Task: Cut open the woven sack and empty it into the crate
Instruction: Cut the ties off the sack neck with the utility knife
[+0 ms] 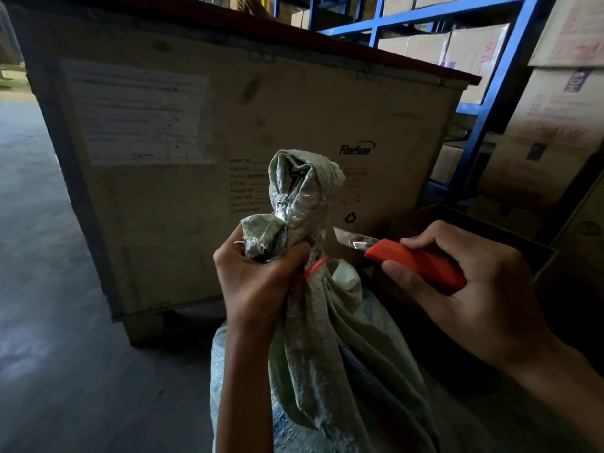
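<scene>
A pale green woven sack [330,364] stands upright in front of me, its neck bunched and tied with a red cord [315,265]. My left hand [258,282] grips the gathered neck just above the cord. My right hand [483,289] holds a red-handled utility knife [415,261], its blade extended and pointing left, a short gap from the sack's neck. A dark open crate [490,230] sits behind my right hand, its inside in shadow.
A large wooden shipping crate [228,132] with a paper label and printed text stands right behind the sack. Blue metal shelving [490,103] with cardboard boxes [555,132] fills the right. Bare concrete floor [49,322] stretches to the left.
</scene>
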### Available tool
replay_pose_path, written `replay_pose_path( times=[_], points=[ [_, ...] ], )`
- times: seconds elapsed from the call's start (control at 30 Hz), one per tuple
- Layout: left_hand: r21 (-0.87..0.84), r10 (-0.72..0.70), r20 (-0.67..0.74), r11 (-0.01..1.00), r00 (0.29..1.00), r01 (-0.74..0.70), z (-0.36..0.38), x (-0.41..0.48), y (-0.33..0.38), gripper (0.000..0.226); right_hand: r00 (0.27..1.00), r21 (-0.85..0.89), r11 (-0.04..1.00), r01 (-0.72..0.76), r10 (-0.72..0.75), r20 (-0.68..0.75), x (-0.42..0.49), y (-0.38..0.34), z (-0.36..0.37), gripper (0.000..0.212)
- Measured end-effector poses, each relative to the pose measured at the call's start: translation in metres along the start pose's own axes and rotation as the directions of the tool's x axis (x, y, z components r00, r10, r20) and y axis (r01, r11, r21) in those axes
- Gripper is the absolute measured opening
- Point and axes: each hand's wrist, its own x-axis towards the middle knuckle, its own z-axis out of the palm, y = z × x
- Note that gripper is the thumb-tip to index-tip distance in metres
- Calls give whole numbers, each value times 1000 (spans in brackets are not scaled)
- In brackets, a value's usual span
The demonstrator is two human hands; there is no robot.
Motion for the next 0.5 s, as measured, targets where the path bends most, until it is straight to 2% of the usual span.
replay_pose_path(
  times=[0.27, 0.5],
  points=[
    [74, -118, 175, 992, 977, 107, 6, -9, 3, 11, 1000, -83, 996, 14, -13, 18, -1, 2, -3, 44],
    [107, -167, 176, 983, 970, 149, 9, -11, 4, 9, 999, -78, 997, 7, -3, 40, -2, 6, -6, 40]
  ],
)
